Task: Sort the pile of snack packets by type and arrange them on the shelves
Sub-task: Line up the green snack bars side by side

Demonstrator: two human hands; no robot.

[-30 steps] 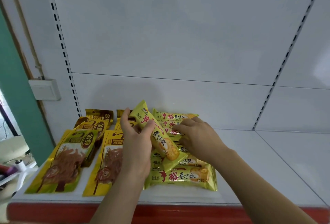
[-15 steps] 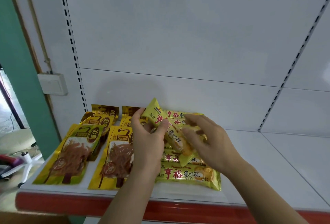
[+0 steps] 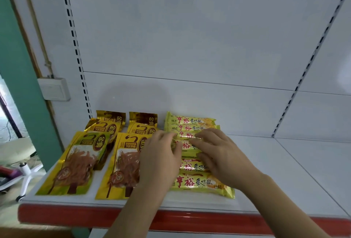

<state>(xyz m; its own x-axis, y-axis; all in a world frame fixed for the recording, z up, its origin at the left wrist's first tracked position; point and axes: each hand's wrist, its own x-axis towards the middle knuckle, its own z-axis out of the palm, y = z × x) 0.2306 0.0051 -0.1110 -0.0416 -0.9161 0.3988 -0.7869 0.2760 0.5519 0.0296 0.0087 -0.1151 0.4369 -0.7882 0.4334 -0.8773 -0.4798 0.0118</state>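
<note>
Snack packet (image 3: 187, 145) lies in shelf (image 3: 284, 171) row; left hand (image 3: 161, 159) and right hand (image 3: 222, 159) grips lie loosely open, fingertips pressing it

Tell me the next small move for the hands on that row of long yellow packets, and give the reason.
Probably lift both hands away. The left hand and right hand rest flat on a long yellow packet that already lies in line with the other long packets, beside the gold pouches, so this one looks placed.
</note>
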